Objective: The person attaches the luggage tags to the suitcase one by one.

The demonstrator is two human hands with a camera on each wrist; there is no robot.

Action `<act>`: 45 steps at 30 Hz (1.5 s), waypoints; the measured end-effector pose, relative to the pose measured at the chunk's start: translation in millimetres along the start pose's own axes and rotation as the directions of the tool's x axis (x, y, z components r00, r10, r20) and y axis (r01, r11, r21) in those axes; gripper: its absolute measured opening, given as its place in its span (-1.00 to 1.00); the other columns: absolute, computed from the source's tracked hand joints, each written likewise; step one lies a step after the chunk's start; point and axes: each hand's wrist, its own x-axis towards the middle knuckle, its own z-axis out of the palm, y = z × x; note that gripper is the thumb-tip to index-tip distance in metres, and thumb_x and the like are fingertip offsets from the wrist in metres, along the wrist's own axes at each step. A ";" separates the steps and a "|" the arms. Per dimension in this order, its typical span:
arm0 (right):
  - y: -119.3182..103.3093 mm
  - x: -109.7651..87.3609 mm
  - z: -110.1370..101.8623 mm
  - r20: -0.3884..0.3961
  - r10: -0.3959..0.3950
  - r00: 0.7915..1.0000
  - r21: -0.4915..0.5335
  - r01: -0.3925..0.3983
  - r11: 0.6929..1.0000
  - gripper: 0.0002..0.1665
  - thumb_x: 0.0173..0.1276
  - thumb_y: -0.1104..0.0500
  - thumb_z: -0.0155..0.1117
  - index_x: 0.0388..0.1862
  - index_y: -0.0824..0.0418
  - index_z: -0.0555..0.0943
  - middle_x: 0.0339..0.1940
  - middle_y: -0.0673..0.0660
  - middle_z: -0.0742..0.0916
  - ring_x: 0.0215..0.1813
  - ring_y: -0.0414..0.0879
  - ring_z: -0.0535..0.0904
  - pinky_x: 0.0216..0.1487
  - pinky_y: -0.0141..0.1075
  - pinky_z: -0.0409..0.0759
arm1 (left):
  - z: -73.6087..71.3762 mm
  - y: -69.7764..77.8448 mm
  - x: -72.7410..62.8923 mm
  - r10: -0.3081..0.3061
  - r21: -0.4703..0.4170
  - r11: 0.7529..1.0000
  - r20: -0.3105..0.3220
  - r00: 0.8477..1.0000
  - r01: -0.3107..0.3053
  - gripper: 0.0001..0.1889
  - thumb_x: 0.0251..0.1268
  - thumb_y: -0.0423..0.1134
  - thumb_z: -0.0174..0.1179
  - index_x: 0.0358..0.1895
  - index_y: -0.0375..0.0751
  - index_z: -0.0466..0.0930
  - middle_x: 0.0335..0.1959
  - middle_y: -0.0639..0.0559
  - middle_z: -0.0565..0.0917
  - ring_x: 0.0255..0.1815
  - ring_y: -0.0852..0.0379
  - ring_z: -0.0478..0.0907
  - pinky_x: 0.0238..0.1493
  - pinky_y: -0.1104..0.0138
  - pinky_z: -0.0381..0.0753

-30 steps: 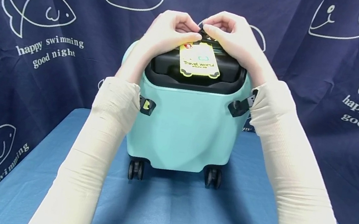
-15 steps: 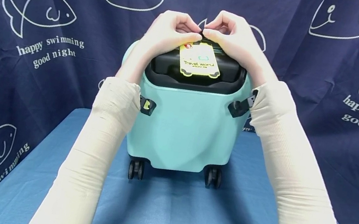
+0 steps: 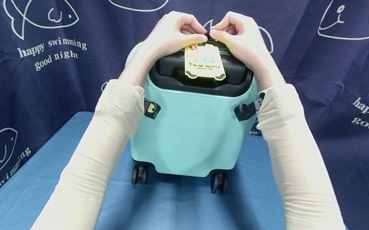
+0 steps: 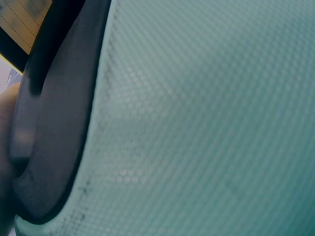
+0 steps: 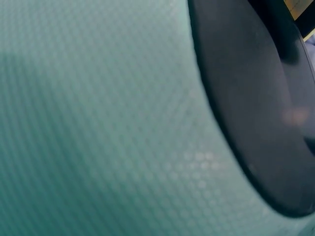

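Left hand [image 3: 172, 34] and right hand [image 3: 240, 39] meeting above one mint suitcase [image 3: 190, 132] standing upright on the blue table [image 3: 172, 217], fingers curled, pinching the small black strap [image 3: 212, 37] of one yellow tag [image 3: 204, 62]. Strap mostly hidden by fingertips. Two wheel pairs visible (wrist views blurred, just shell).
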 end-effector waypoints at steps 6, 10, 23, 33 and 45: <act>-2.2 -2.0 0.0 0.010 0.006 1.000 0.031 -0.007 1.000 -0.94 0.25 0.18 0.28 -0.42 0.07 0.59 -0.53 -0.13 0.60 -0.48 -0.24 0.42 -0.39 -0.43 0.30 | 0.0 -0.9 0.1 -0.001 0.007 1.000 -0.007 1.000 0.001 -0.71 0.12 -0.02 0.31 -0.14 -0.07 0.69 -0.26 0.16 0.72 -0.26 0.40 0.59 -0.11 0.54 0.44; -3.5 -3.6 -0.6 0.034 0.021 0.999 0.079 -0.023 0.997 -0.94 0.24 0.13 0.29 -0.35 0.07 0.59 -0.48 -0.09 0.62 -0.44 -0.23 0.46 -0.34 -0.44 0.35 | 0.2 -1.0 -0.1 -0.001 0.004 1.000 -0.011 1.000 0.001 -0.71 0.12 -0.02 0.31 -0.15 -0.07 0.69 -0.27 0.16 0.72 -0.26 0.40 0.59 -0.11 0.54 0.44; -3.1 -3.0 -0.1 0.008 -0.014 1.000 0.034 0.014 0.999 -0.92 0.22 0.20 0.29 -0.45 0.08 0.58 -0.53 -0.17 0.62 -0.50 -0.26 0.44 -0.41 -0.44 0.29 | 0.6 -0.7 0.0 0.006 0.001 1.000 -0.007 1.000 -0.006 -0.73 0.12 -0.04 0.31 -0.15 -0.07 0.70 -0.26 0.15 0.72 -0.26 0.39 0.59 -0.12 0.54 0.44; -2.0 -0.7 0.8 -0.010 -0.008 1.000 0.007 0.009 1.000 -0.89 0.23 0.21 0.29 -0.48 0.08 0.57 -0.56 -0.17 0.58 -0.53 -0.27 0.39 -0.44 -0.43 0.23 | 0.3 -1.1 0.2 0.012 0.005 1.000 -0.008 1.000 -0.012 -0.73 0.12 -0.04 0.31 -0.15 -0.06 0.70 -0.28 0.16 0.71 -0.28 0.39 0.58 -0.14 0.54 0.43; -5.2 -1.4 -0.8 -0.009 0.111 0.994 -0.005 -0.111 0.994 -0.83 0.19 0.03 0.34 -0.34 0.07 0.57 -0.50 -0.14 0.60 -0.41 -0.26 0.48 -0.30 -0.48 0.36 | 0.2 -2.0 0.7 0.006 0.009 1.000 -0.017 1.000 -0.005 -0.71 0.12 -0.03 0.32 -0.15 -0.08 0.68 -0.24 0.13 0.72 -0.25 0.39 0.59 -0.10 0.54 0.44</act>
